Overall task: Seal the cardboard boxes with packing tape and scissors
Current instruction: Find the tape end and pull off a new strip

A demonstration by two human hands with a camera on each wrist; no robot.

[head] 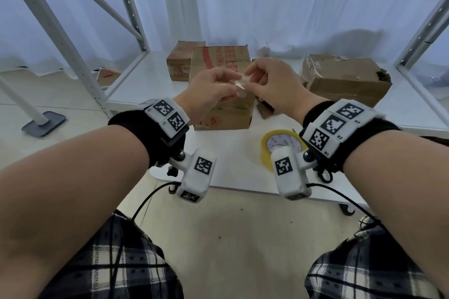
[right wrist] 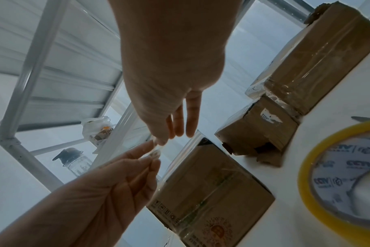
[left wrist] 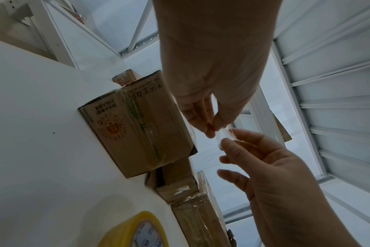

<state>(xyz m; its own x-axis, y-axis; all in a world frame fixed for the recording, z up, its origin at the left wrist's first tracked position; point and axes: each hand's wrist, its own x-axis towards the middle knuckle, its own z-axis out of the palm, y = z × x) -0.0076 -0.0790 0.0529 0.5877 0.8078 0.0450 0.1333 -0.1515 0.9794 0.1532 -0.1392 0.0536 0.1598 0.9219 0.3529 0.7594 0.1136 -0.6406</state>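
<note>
— What's the setting?

— A white worktop (head: 233,153) inside a white metal rack frame (head: 60,39), with pale curtains (head: 291,2) behind and a tiled floor below.

— And on the worktop?

— Cardboard boxes. The printed box (head: 222,94) stands in the middle, under the hands, with clear tape already running over its top and down its front. A smaller printed box (head: 181,60) sits behind it to the left. A worn, dented box (head: 345,77) lies well apart to the right, also wrapped in clear tape.

— Where is the packing tape?

— The yellow tape roll (head: 279,145) lies flat near the front edge, just right of the printed box and partly hidden by the right wrist camera.

— What are the hands doing?

— Both are raised above the printed box. The left hand (head: 211,90) and the right hand (head: 274,82) each pinch one small crumpled scrap of clear tape (head: 240,84) between thumb and fingertips; the hands nearly touch. The other fingers of each hand are loosely extended.

— Scissors?

— I cannot pick them out for certain.
</note>
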